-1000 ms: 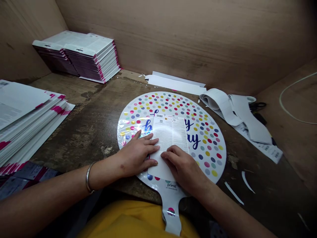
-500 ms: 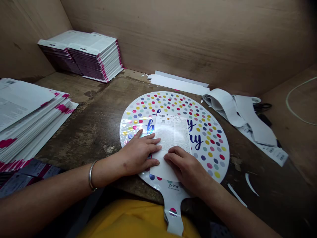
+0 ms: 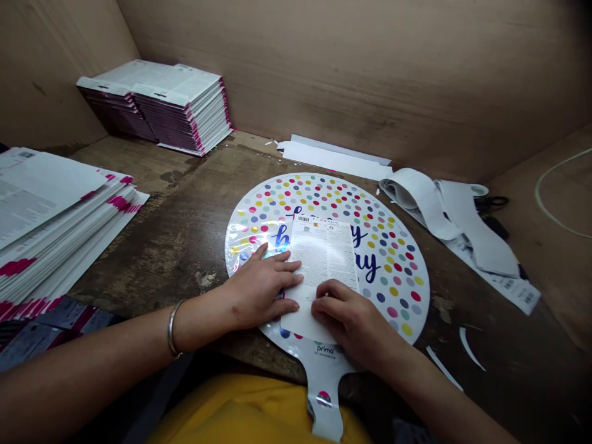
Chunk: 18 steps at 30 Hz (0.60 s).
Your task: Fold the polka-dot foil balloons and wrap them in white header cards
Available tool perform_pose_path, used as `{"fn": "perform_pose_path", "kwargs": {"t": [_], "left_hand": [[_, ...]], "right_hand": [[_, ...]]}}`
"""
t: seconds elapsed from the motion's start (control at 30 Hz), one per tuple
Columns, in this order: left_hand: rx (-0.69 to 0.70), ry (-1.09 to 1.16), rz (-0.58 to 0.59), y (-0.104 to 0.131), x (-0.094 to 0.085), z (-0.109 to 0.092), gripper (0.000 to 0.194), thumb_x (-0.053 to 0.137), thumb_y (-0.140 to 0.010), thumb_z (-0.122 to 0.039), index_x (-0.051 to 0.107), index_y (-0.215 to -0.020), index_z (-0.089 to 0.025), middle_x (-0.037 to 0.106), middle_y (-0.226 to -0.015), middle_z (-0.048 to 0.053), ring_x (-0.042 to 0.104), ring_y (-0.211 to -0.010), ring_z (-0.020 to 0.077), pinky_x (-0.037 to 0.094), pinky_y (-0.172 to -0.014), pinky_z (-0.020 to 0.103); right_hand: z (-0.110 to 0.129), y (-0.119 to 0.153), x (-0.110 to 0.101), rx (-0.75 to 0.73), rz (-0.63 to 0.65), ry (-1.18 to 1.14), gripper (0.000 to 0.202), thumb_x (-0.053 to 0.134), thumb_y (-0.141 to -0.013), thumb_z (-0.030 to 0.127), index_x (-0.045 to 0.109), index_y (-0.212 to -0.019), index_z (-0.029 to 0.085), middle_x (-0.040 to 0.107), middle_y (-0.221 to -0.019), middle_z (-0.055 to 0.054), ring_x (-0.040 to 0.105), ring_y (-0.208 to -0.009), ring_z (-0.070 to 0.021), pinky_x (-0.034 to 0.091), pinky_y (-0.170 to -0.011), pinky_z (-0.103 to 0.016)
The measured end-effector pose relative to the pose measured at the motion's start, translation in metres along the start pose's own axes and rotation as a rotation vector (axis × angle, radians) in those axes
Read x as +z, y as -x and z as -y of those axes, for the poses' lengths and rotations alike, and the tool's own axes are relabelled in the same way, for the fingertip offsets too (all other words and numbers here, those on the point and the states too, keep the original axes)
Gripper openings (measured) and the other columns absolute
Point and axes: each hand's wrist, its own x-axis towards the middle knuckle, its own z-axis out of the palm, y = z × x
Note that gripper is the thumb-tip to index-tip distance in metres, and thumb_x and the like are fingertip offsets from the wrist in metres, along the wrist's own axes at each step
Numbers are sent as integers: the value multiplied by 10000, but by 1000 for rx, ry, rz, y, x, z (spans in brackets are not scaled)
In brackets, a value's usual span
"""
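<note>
A flat round foil balloon (image 3: pixel 398 259) with coloured dots and blue lettering lies on the table, its neck pointing toward me. On top of it rests a white printed card (image 3: pixel 319 253) with a barcode in its upper left corner. My left hand (image 3: pixel 266 283) lies spread, its fingertips on the card's left edge and its palm over the balloon. Over the lower right part of the card, my right hand (image 3: pixel 349 314) has its fingers curled and pressed together. Whatever those fingers may hold is hidden.
Stacks of pink-edged cards stand at the back left (image 3: pixel 185 105) and near left (image 3: pixel 60 216). White paper strips (image 3: pixel 333 154) lie along the back board. A label roll (image 3: pixel 444 209) trails to the right, beside dark scissors (image 3: pixel 493 202). Thin paper scraps (image 3: pixel 472 350) lie at right.
My right hand has shifted slightly right and toward me on the card. The left hand stays spread on the card's edge. The whole view has moved a little.
</note>
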Motion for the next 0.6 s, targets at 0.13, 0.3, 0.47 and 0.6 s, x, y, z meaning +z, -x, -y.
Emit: {"fn": "perform_pose_path", "kwargs": {"t": [0.13,0.3,0.47,0.6], "left_hand": [[25,-7,-8,0,1,0,445,624,-809,-399,551,-1221,-248,496,-1357,72,349,-1312,320,112,-1048,639],[40,-10,-7,-1,0,2,445,623,-811,-403,549,-1221,-248,499,-1354,72,354,-1311,315,98,-1060,624],[31,-11,7,-1,-2,3,441,623,-810,-409,553,-1216,-251,498,-1355,69,349,-1315,313,89,-1064,618],[32,-11,5,-2,-2,3,435,627,-809,-402,556,-1210,-248,499,-1353,71,354,-1313,308,91,-1063,618]], "right_hand": [[-5,-2,-10,50,-7,15,159,441,-884,130,584,-853,194,583,-886,-43,562,-797,-142,478,-705,-271],[-9,-20,-8,-15,7,104,160,459,-879,142,606,-907,196,585,-916,-43,565,-811,-141,463,-714,-270],[-8,-27,-10,-58,69,130,165,440,-900,157,598,-855,183,576,-881,-34,557,-784,-127,443,-697,-249],[-10,-29,-10,-116,97,192,178,436,-898,155,571,-783,176,565,-843,-27,535,-743,-125,422,-651,-241]]}}
